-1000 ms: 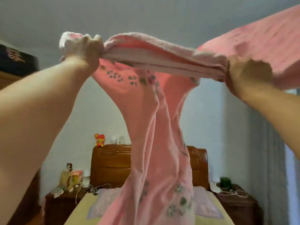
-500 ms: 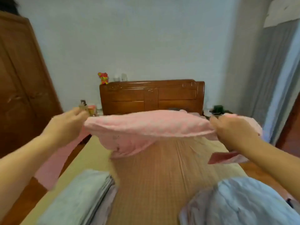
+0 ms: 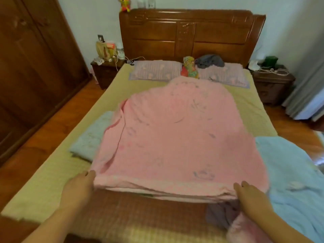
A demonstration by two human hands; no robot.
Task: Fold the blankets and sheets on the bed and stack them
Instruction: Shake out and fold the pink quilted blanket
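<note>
Your left hand point(image 3: 79, 187) and right hand point(image 3: 250, 195) pinch the near corners of the pink blanket point(image 3: 177, 137), spread mid-bed and partly folded. A folded green one point(image 3: 91, 137) lies left; the blue sheet point(image 3: 296, 181), right, looks unfolded, and nothing is stacked yet.

Pink blanket point(image 3: 175, 137): soft, matt, fleecy cloth with faint printed pattern. Pale blue folded blanket point(image 3: 91, 137) on left: matt, towel-like nap. Light blue sheet point(image 3: 294, 181) on right: matt cloth, rumpled. Mat point(image 3: 136, 211) on bed: woven, fine checked texture, dull finish. Headboard point(image 3: 191, 34): carved wood, glossy varnish. Wardrobe point(image 3: 35, 58) and floor point(image 3: 52, 127): polished brown wood.
</note>
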